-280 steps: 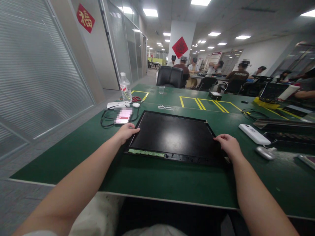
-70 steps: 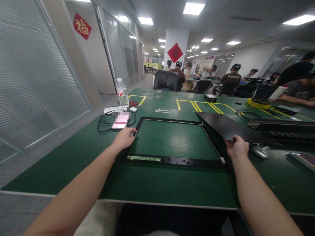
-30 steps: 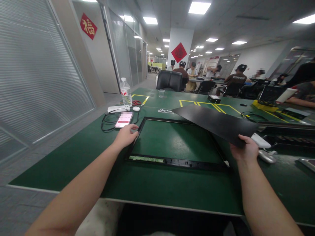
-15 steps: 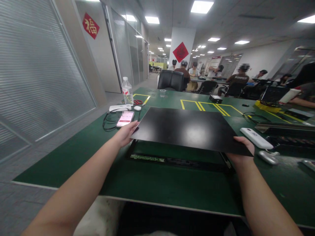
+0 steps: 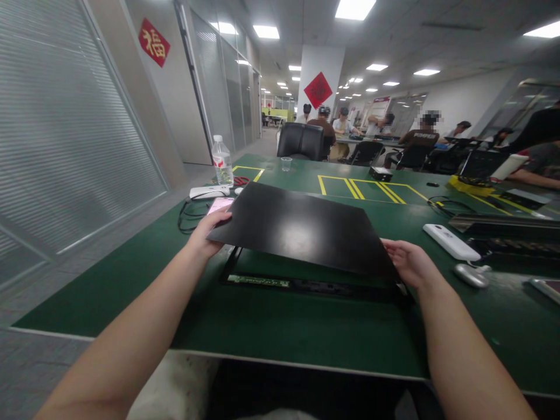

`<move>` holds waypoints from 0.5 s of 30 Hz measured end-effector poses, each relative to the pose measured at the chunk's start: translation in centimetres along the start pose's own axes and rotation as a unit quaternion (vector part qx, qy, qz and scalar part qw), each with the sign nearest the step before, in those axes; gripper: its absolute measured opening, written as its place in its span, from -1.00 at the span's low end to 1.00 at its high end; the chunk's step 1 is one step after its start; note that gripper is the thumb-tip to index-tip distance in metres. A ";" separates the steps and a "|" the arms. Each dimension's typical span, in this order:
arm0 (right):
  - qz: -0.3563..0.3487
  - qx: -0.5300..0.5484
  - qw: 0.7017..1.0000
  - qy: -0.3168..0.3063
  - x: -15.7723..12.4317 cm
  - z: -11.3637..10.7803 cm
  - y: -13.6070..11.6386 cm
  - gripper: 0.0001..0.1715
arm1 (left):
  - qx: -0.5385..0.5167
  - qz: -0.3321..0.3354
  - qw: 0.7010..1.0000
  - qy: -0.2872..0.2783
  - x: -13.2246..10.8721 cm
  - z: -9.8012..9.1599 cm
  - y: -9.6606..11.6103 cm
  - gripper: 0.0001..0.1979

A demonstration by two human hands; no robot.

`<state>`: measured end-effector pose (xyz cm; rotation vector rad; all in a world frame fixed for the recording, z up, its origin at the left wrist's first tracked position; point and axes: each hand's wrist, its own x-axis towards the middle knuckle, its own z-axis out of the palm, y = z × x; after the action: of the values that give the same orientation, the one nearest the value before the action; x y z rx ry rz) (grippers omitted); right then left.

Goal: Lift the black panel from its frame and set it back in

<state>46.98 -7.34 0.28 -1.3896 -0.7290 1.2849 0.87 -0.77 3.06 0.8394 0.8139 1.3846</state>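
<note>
A thin, glossy black panel [image 5: 301, 224] is held above the table, tilted with its right side lower. My left hand [image 5: 210, 233] grips its left edge, thumb on top. At the right edge, my right hand [image 5: 409, 262] has its fingers bent against the panel's side. Beneath lies a black rectangular frame [image 5: 332, 290] with a green circuit board strip [image 5: 258, 281] along its near side. The panel covers most of the frame's far part.
On the green table [image 5: 131, 280], a phone [image 5: 220, 204], black cable [image 5: 186, 219], white device [image 5: 209, 191] and water bottle [image 5: 222, 162] sit left. Another white device [image 5: 451, 242], a silver mouse-like object [image 5: 471, 275] and long black parts [image 5: 507, 224] lie right. People sit farther back.
The panel has shifted left and tilted down further on the right. Both hands have moved left with it, and the right hand has changed its hold on the edge. The phone is now partly covered.
</note>
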 end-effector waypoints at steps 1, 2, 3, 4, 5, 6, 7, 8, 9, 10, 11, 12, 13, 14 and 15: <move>-0.012 0.007 1.000 0.007 0.1 -0.1 0.0 -0.73 | 0.003 0.012 1.000 -0.001 -0.1 0.0 0.1 -0.62; -0.019 0.014 1.000 0.011 0.1 -0.1 -0.1 -0.71 | 0.005 0.021 1.000 0.001 -0.2 0.0 0.2 -0.59; -0.023 0.018 0.999 0.016 0.2 -0.1 -0.1 -0.67 | 0.008 0.028 1.000 0.004 -0.2 0.0 0.3 -0.58; -0.025 0.018 0.999 0.024 0.2 -0.1 -0.1 -0.63 | 0.010 0.032 0.999 0.010 -0.3 0.0 0.4 -0.57; -0.028 0.014 0.999 0.037 0.1 0.0 -0.2 -0.59 | 0.012 0.033 0.999 0.014 -0.3 -0.1 0.5 -0.57; -0.031 0.006 0.998 0.051 0.1 0.1 -0.2 -0.55 | 0.013 0.034 0.999 0.017 -0.2 -0.2 0.5 -0.57; -0.035 -0.003 0.997 0.062 0.0 0.2 -0.2 -0.51 | 0.013 0.035 0.999 0.018 -0.2 -0.2 0.5 -0.57; -0.037 -0.014 0.997 0.072 -0.1 0.2 -0.2 -0.48 | 0.013 0.034 0.999 0.019 -0.1 -0.3 0.4 -0.57; -0.039 -0.024 0.996 0.079 -0.1 0.3 -0.2 -0.45 | 0.013 0.033 0.999 0.020 0.0 -0.3 0.3 -0.58; -0.041 -0.034 0.995 0.084 -0.1 0.3 -0.2 -0.42 | 0.014 0.032 0.999 0.020 0.1 -0.4 0.1 -0.60; -0.043 -0.044 0.994 0.087 -0.2 0.4 -0.2 -0.40 | 0.016 0.030 0.999 0.019 0.2 -0.4 0.0 -0.61; -0.045 -0.055 0.993 0.089 -0.2 0.3 -0.3 -0.39 | 0.019 0.027 0.999 0.017 0.3 -0.4 -0.2 -0.62; -0.048 -0.066 0.992 0.093 -0.1 0.3 -0.3 -0.38 | 0.022 0.025 0.999 0.016 0.3 -0.4 -0.4 -0.61; -0.053 -0.078 0.991 0.098 -0.1 0.3 -0.3 -0.38 | 0.025 0.023 0.999 0.015 0.4 -0.5 -0.6 -0.60; -0.058 -0.088 0.989 0.104 -0.1 0.2 -0.3 -0.38 | 0.027 0.023 0.999 0.015 0.4 -0.5 -0.7 -0.58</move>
<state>46.80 -7.26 0.59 -1.5722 -0.7810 0.9859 0.81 -0.35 2.22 0.8859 0.8634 1.4249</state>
